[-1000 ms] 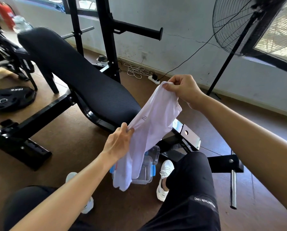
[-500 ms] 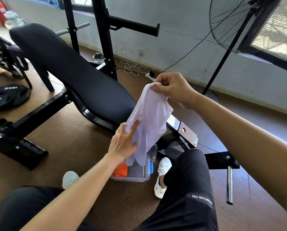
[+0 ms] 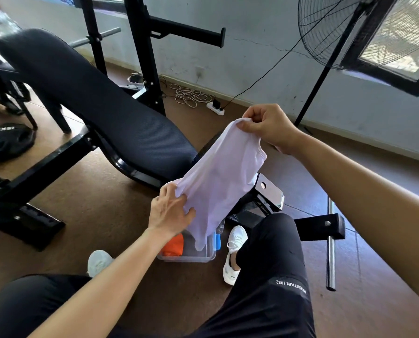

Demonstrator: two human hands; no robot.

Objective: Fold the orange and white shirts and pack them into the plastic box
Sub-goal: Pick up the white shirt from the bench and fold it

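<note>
The white shirt point(image 3: 218, 181) hangs in the air as a narrow folded strip between my hands. My right hand point(image 3: 269, 126) pinches its top end. My left hand point(image 3: 170, 211) grips its left edge lower down. The shirt's bottom tip dangles into the clear plastic box point(image 3: 189, 258), which stands on the floor between my feet. The orange shirt point(image 3: 174, 247) lies folded in the left part of the box, partly hidden by my left wrist.
A black padded weight bench point(image 3: 94, 106) slants across the left and middle, with its steel frame point(image 3: 318, 225) to the right of the box. A weight plate point(image 3: 6, 141) lies far left. A standing fan point(image 3: 330, 32) and a power strip point(image 3: 215, 109) are by the wall.
Both hands have lowered the white shirt a little and my left hand slid to its left edge. The shirt's lower end now hangs shorter, and the orange shirt in the box has come into view.
</note>
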